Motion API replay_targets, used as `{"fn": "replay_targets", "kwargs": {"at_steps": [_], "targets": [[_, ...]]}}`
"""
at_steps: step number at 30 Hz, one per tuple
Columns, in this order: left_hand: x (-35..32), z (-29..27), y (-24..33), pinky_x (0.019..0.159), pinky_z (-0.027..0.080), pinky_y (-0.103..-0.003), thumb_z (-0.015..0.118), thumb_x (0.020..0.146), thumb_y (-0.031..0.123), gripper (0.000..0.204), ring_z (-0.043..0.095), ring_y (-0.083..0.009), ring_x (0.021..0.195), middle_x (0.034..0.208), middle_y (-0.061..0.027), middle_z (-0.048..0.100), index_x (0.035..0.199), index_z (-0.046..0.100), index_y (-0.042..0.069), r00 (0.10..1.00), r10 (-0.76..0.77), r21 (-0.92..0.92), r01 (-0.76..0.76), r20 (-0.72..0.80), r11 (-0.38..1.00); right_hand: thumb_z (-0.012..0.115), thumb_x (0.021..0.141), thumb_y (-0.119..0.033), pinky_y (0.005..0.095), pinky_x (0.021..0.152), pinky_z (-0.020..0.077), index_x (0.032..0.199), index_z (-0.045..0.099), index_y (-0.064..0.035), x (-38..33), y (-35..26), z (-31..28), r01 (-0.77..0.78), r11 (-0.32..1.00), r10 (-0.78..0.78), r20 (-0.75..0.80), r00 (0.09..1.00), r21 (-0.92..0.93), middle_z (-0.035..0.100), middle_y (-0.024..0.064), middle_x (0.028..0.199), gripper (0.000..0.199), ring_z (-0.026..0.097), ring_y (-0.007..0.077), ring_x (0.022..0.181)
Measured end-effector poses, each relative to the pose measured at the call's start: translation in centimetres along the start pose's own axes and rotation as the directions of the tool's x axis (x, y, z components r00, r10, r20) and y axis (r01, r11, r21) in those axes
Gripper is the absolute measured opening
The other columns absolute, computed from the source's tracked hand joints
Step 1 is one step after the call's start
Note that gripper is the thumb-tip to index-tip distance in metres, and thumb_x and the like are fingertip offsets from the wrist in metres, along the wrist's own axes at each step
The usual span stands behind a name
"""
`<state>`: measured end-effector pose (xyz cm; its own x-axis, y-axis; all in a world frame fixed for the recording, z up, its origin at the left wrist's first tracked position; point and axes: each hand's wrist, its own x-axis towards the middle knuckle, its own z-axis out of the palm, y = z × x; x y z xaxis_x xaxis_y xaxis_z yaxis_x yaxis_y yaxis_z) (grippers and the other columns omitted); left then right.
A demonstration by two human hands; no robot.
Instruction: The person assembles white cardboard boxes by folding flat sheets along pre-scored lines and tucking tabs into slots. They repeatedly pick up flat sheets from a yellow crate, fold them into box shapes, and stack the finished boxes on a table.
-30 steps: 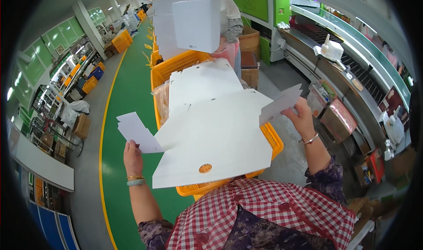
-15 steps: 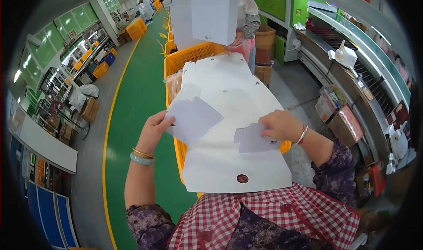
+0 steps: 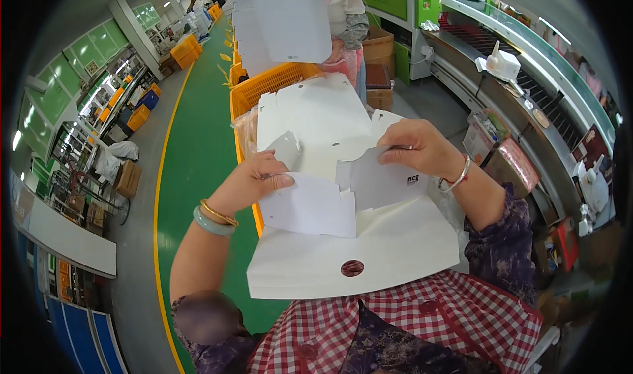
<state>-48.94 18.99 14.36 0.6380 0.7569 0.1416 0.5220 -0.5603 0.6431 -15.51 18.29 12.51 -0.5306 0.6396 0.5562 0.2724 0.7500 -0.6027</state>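
A white cardboard box blank (image 3: 297,265) lies in front of my body, partly folded, with a round hole near its front edge. My left hand (image 3: 254,181) pinches its left flap (image 3: 310,206), which stands up and leans inward. Between the fingers and thumb of my right hand (image 3: 422,148) is the right flap (image 3: 389,179), with small dark print on it. The flaps' inner edges meet or overlap near the middle; I cannot tell whether they are locked together. Beyond my hands, the long back panel (image 3: 316,110) stretches over the yellow basket.
A yellow plastic basket (image 3: 264,97) stands under the blank's far end. Past it are upright white cartons (image 3: 293,28) and another person (image 3: 346,18). A machine with a rail (image 3: 508,84) runs along the right; a green walkway (image 3: 191,176) lies to the left.
Both flaps have been raised and brought toward each other, the left hand moving right and the right hand upward. The blank's front part now bends up, and the whole view has shifted slightly.
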Motion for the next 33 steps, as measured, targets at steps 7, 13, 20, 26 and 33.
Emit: {"fn": "replay_targets", "kwargs": {"at_steps": [7,13,20,26,33], "targets": [[0.9,-0.2,1.6,0.103,0.032,-0.036,0.066,0.084,0.018,0.016,0.053,-0.0194,0.083,0.076,-0.0043,0.060,0.081,0.064,0.003,0.997,-0.046,-0.042,0.049,0.066,0.998,0.073,0.074,-0.013,0.0300,0.064,0.0443,0.083,0.066,-0.0027,-0.1,-1.2,-0.1,0.089,0.991,-0.083,0.065,0.994,-0.101,0.062,0.0082,0.074,0.015,0.057,0.0215,0.068],[0.2,0.5,1.6,0.106,0.029,-0.039,0.065,0.085,0.019,0.016,0.054,-0.0207,0.087,0.073,-0.0048,0.061,0.082,0.065,0.003,0.995,0.007,-0.099,0.002,0.095,0.995,0.073,0.074,-0.008,0.0296,0.066,0.0428,0.084,0.066,-0.0016,-0.6,-1.9,-1.5,-0.043,0.993,0.047,-0.033,0.998,0.109,0.062,0.0059,0.076,0.014,0.056,0.0200,0.072],[-0.4,0.1,1.5,0.107,0.028,-0.038,0.065,0.085,0.018,0.015,0.053,-0.0182,0.082,0.071,-0.0044,0.061,0.081,0.065,0.003,0.997,0.024,-0.202,-0.008,0.079,0.979,0.072,0.073,-0.007,0.0295,0.065,0.0383,0.082,0.066,-0.0019,0.2,-2.7,-2.3,0.132,0.990,-0.132,0.010,0.991,-0.052,0.059,0.0058,0.072,0.012,0.052,0.0198,0.068],[-0.3,0.0,1.5,0.109,0.024,-0.042,0.066,0.084,0.015,0.013,0.051,-0.0141,0.076,0.070,0.0001,0.055,0.079,0.064,0.003,0.986,0.122,-0.257,-0.090,0.111,0.962,0.073,0.073,-0.010,0.0309,0.064,0.0371,0.081,0.067,-0.0051,1.0,-3.3,-1.8,0.163,0.986,-0.163,0.028,0.986,-0.030,0.058,0.0050,0.068,0.011,0.051,0.0201,0.065],[-0.9,0.9,1.6,0.106,0.029,-0.042,0.066,0.083,0.016,0.013,0.053,-0.0172,0.080,0.071,-0.0013,0.059,0.079,0.065,0.004,0.984,0.094,-0.147,-0.072,0.149,0.987,0.071,0.075,-0.018,0.0333,0.062,0.0389,0.076,0.064,-0.0107,1.2,-5.4,0.9,0.268,0.945,-0.222,0.239,0.945,-0.186,0.057,0.0026,0.066,0.010,0.051,0.0224,0.064]]}}
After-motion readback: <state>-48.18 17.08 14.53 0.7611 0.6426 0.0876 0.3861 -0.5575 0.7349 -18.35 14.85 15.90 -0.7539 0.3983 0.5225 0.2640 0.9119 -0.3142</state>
